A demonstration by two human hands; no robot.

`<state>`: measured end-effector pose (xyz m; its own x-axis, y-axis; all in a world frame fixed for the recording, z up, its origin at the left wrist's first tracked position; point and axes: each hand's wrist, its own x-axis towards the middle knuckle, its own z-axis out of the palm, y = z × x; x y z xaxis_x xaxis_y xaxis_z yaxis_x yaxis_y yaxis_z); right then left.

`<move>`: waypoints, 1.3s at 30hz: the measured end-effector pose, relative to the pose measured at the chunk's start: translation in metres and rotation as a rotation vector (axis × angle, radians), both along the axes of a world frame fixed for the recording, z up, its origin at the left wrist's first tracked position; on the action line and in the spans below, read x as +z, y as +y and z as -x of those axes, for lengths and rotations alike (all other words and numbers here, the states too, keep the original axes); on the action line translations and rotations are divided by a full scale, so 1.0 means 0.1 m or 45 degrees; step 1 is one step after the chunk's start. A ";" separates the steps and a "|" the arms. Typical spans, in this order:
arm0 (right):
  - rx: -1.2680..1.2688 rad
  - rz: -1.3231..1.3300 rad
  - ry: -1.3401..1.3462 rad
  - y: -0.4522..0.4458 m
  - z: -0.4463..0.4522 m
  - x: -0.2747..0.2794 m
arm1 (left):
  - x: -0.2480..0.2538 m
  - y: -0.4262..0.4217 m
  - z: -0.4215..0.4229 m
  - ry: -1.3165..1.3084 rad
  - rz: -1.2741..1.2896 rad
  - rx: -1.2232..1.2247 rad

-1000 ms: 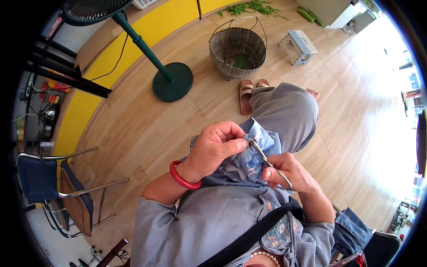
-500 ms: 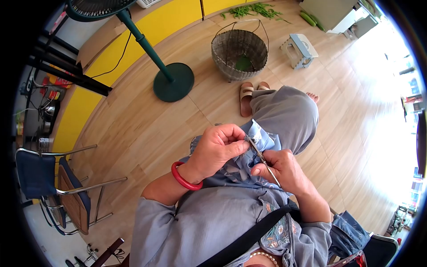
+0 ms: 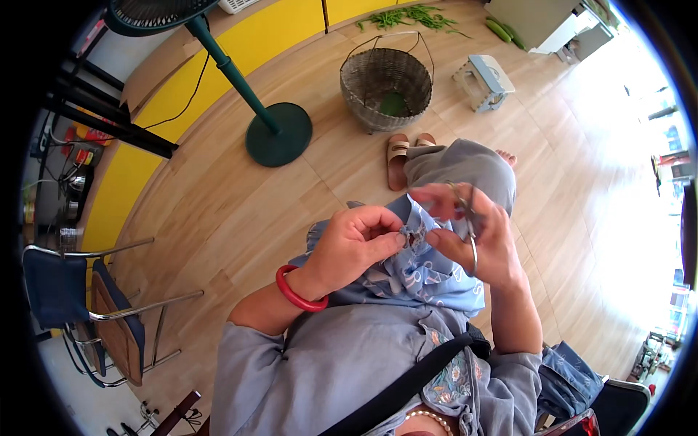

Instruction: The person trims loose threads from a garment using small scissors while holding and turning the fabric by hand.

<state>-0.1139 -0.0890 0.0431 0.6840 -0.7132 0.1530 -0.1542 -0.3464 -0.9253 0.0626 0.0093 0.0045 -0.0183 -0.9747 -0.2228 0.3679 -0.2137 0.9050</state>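
My left hand (image 3: pixel 355 243), with a red bangle at its wrist, pinches a frayed edge of light blue patterned cloth (image 3: pixel 429 272) spread over my lap. Just right of it, my right hand (image 3: pixel 488 236) has the scissors (image 3: pixel 473 251) held within its fingers. Motion blurs the scissors, and the fingers partly hide them. The right thumb points toward the frayed spot, close to the left fingertips. Whether it touches the cloth I cannot tell.
Ahead on the wooden floor stand a woven basket (image 3: pixel 385 91), a small step stool (image 3: pixel 484 83) and a green fan (image 3: pixel 278 134). Sandals (image 3: pixel 397 163) lie by my leg. Green vegetables (image 3: pixel 418 17) are spread farther off. A chair (image 3: pixel 109 312) stands at left.
My right hand has lifted and turned, with the scissors swung back from the cloth into the hand. My left hand keeps its pinch, and more of the cloth shows.
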 end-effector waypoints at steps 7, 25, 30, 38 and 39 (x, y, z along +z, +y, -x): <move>0.262 -0.179 0.384 -0.13 -0.08 -0.04 | -0.01 0.05 -0.03 -0.193 0.050 0.018; 0.266 -0.088 0.310 -0.11 0.02 -0.13 | 0.01 -0.08 0.05 -0.039 0.012 -0.052; 0.214 -0.175 0.263 -0.11 0.03 -0.10 | -0.07 -0.08 0.00 -0.263 0.002 -0.127; 0.137 -0.276 0.307 -0.12 0.04 -0.10 | -0.07 -0.07 -0.02 -0.060 -0.104 -0.075; 0.116 -0.302 0.330 -0.11 0.04 -0.08 | -0.07 -0.07 -0.01 0.001 -0.119 -0.056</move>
<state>-0.1176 -0.1004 0.0350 0.7410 -0.6423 -0.1959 -0.3724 -0.1502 -0.9158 0.0637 0.0025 -0.0021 -0.0606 -0.9479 -0.3127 0.3571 -0.3131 0.8800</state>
